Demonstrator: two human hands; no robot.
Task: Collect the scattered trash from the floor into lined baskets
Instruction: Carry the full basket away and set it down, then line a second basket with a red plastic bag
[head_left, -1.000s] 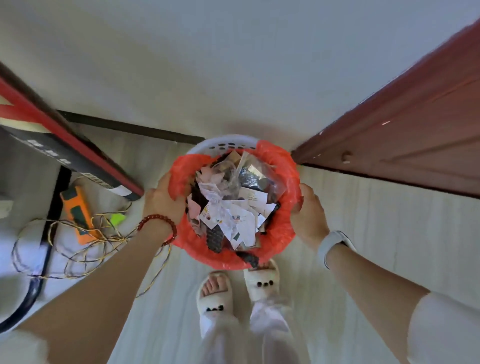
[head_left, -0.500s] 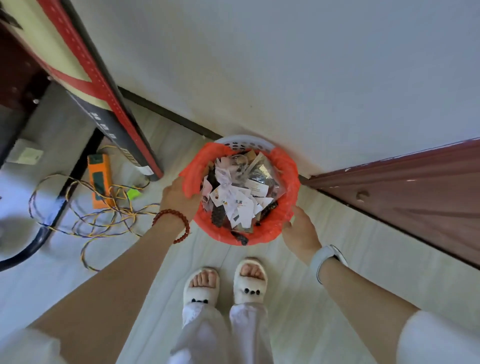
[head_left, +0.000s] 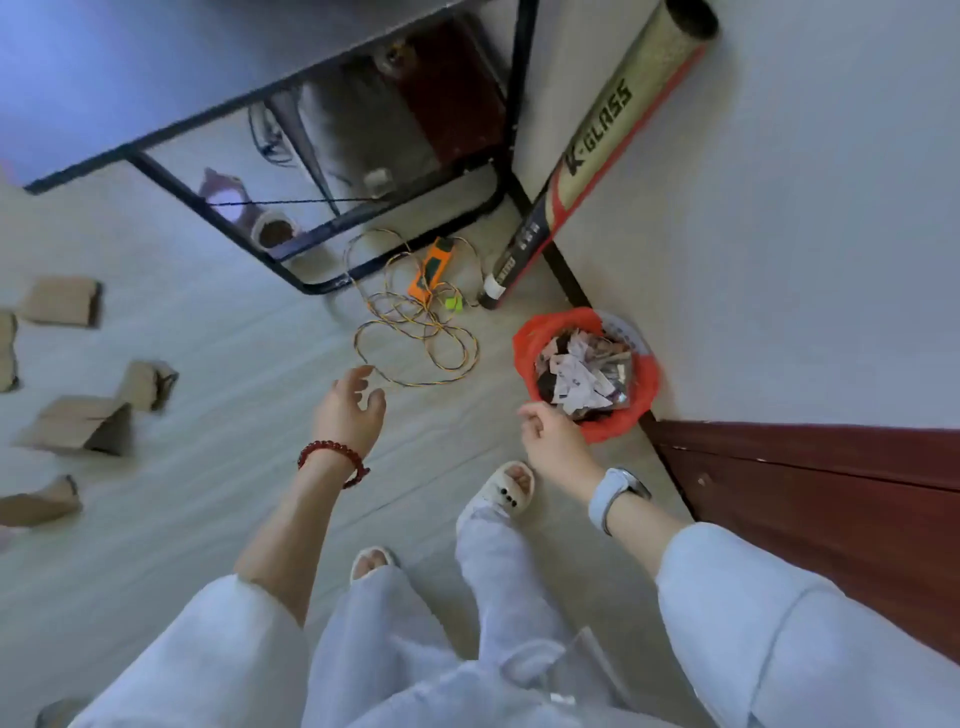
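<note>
A white basket with a red liner (head_left: 644, 379) stands on the floor against the wall, filled with paper scraps and wrappers (head_left: 579, 376). My right hand (head_left: 553, 441) hangs just in front of the basket's near rim, fingers loosely curled, holding nothing. My left hand (head_left: 350, 410) is out over the bare floor to the left of the basket, fingers spread and relaxed, also holding nothing. Several brown paper bags (head_left: 78, 423) lie scattered on the floor at the far left.
A tangle of coloured cable (head_left: 415, 338) with an orange device (head_left: 435, 267) lies beside a black table frame (head_left: 311, 283). A long K-GLASS tube (head_left: 587, 161) leans on the wall. A dark red door (head_left: 831, 509) is at the right. My slippered feet (head_left: 501, 491) stand below.
Both hands have let go of the basket's rim and drawn back. The view has swung left, showing the paper bags on the floor.
</note>
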